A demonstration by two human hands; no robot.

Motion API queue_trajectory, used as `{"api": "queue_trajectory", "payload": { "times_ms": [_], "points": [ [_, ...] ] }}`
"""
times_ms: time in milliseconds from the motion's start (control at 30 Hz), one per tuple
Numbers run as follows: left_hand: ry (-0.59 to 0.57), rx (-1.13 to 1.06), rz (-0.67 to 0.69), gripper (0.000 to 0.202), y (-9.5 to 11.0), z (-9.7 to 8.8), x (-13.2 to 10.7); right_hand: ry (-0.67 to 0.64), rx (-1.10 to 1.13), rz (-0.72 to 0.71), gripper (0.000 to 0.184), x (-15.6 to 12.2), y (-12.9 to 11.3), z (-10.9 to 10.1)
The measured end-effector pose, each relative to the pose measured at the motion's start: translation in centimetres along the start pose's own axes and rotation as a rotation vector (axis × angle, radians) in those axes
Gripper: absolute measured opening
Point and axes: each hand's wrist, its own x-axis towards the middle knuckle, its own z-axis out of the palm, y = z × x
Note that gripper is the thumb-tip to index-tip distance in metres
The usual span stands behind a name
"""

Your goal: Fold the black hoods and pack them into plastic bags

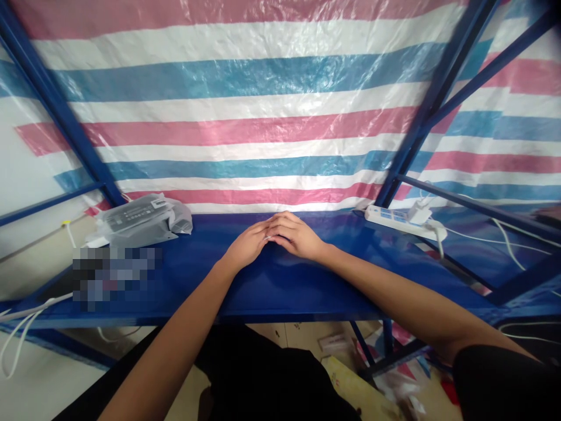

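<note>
My left hand (246,244) and my right hand (298,235) meet over the middle of a blue metal tabletop (280,292), near its far edge. The curled fingers of the right hand lap over those of the left, hiding most of the left fingertips. A tiny whitish bit (267,238) shows at the gap between the two hands, too small to name. Both hands look closed around whatever is there; the rest of it is hidden.
On the left of the tabletop lie a grey plastic-wrapped package (135,219) and a pixelated patch. At the right stands a white power strip (394,221) with a plugged-in charger (419,211) and cables. Blue frame posts and a striped plastic sheet (245,128) rise behind.
</note>
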Motion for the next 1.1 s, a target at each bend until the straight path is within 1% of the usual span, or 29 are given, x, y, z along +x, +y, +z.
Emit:
{"api": "queue_trajectory", "payload": {
  "times_ms": [67, 133, 233, 300, 400, 467, 567, 633, 700, 733, 800, 833, 900, 1000, 1033, 1100],
  "points": [
    [-0.009, -0.019, -0.044, 0.047, -0.1, 0.0, -0.1, 0.002, 0.007, 0.026, 0.020, -0.1, 0.5, -0.3],
    [-0.013, -0.040, -0.060, 0.047, -0.2, -0.2, -0.1, -0.001, 0.015, 0.049, 0.019, -0.3, 1.2, -0.7],
    [0.004, -0.068, -0.069, 0.049, -0.3, -0.9, -0.4, -0.001, -0.016, 0.106, 0.020, -0.9, 2.6, -1.6],
    [0.052, -0.083, -0.103, 0.050, -0.2, -1.7, -0.5, 0.010, -0.056, 0.158, 0.021, -1.6, 3.8, -2.3],
    [0.138, -0.115, -0.214, 0.052, 0.2, -2.8, -0.7, 0.056, -0.093, 0.245, 0.021, -2.7, 5.5, -3.0],
    [0.162, -0.156, -0.290, 0.052, 0.4, -3.3, -0.7, 0.078, -0.099, 0.291, 0.022, -3.3, 6.2, -3.1],
    [0.173, -0.197, -0.363, 0.051, 0.6, -3.5, -0.6, 0.085, -0.096, 0.316, 0.022, -3.5, 6.8, -2.9],
    [0.175, -0.189, -0.413, 0.051, 0.2, -3.5, -0.6, 0.080, -0.091, 0.324, 0.022, -3.6, 7.0, -2.6],
    [0.202, -0.158, -0.470, 0.051, -0.6, -3.6, -0.7, 0.121, -0.089, 0.355, 0.023, -3.9, 7.3, -2.1],
    [0.241, -0.135, -0.498, 0.051, -1.1, -3.7, -0.8, 0.158, -0.085, 0.386, 0.024, -4.1, 7.5, -1.8],
    [0.357, -0.081, -0.554, 0.051, -2.3, -4.2, -1.1, 0.227, -0.061, 0.461, 0.026, -4.8, 7.8, -1.2],
    [0.418, -0.052, -0.584, 0.051, -2.9, -4.5, -1.3, 0.239, -0.043, 0.494, 0.027, -5.1, 7.9, -0.8],
    [0.504, 0.009, -0.654, 0.048, -4.0, -5.5, -1.9, 0.205, -0.003, 0.526, 0.027, -5.6, 7.9, -0.1],
    [0.601, 0.144, -0.788, 0.041, -5.2, -7.1, -2.8, 0.132, 0.023, 0.524, 0.026, -5.8, 7.6, 1.0],
    [0.654, 0.197, -0.829, 0.040, -5.5, -7.6, -3.1, 0.113, 0.026, 0.521, 0.025, -5.7, 7.4, 1.2],
    [0.771, 0.284, -0.867, 0.040, -6.0, -8.5, -3.8, 0.083, 0.030, 0.517, 0.024, -5.5, 7.1, 1.6]
  ]
}}
